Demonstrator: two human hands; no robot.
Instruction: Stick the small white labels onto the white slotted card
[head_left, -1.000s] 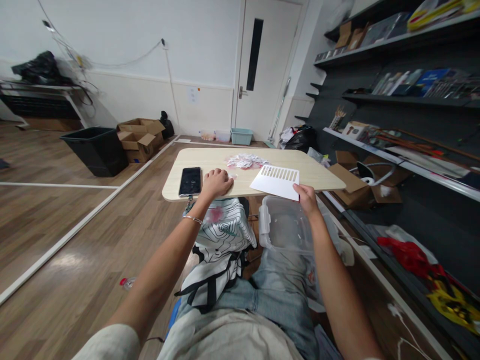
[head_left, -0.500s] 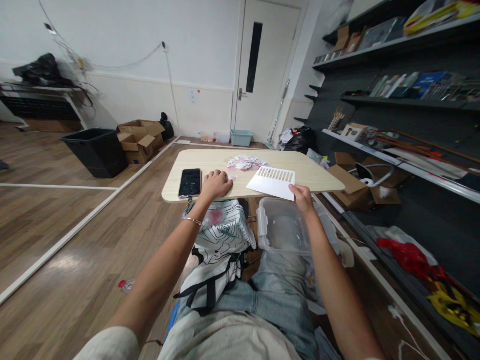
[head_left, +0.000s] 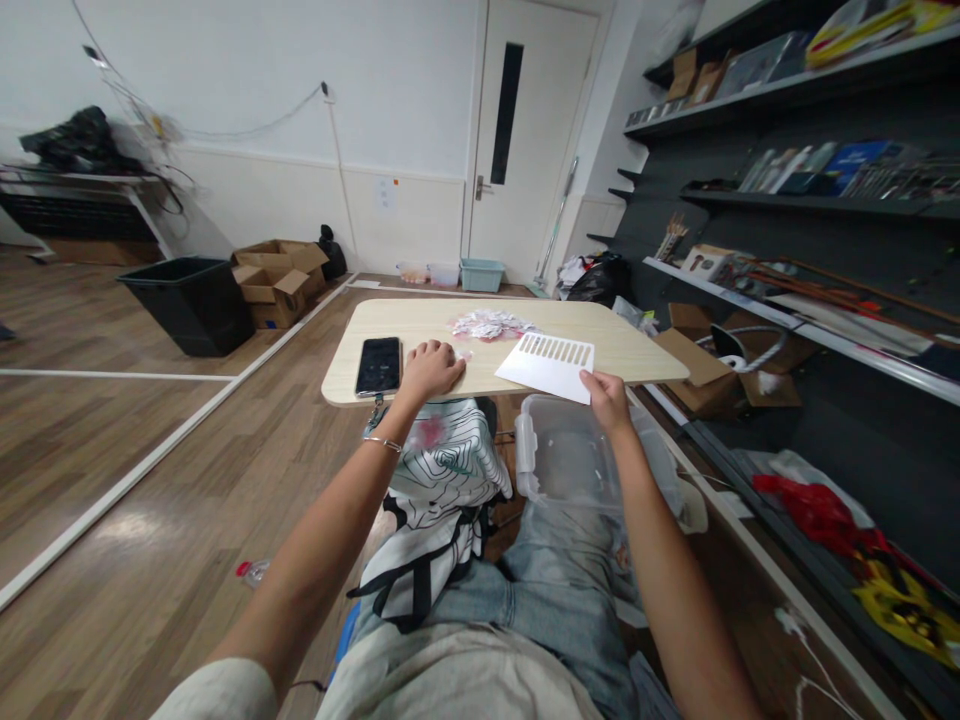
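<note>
My right hand (head_left: 609,396) pinches the near right corner of a white card (head_left: 551,376) with a row of slots along its far side. The card tilts over the table's (head_left: 360,318) front part. My left hand (head_left: 433,368) rests on the tabletop with its fingers curled together. A small pale, pinkish piece (head_left: 463,356) shows beside its fingertips; what lies under the fingers is hidden. Left of that hand lies a black phone (head_left: 379,366) with a strap. Beyond both hands is a heap of small white pieces (head_left: 491,325) with some pink among them.
Below the table's front edge sits a clear plastic bin (head_left: 570,460) on my right. A patterned black-and-white cloth (head_left: 454,470) covers my left leg. Shelving (head_left: 787,205) runs along the right. A black trash bin (head_left: 193,305) and cardboard boxes (head_left: 281,280) stand at left.
The white card has shifted very slightly to the right in my right hand. My left hand stays almost where it was.
</note>
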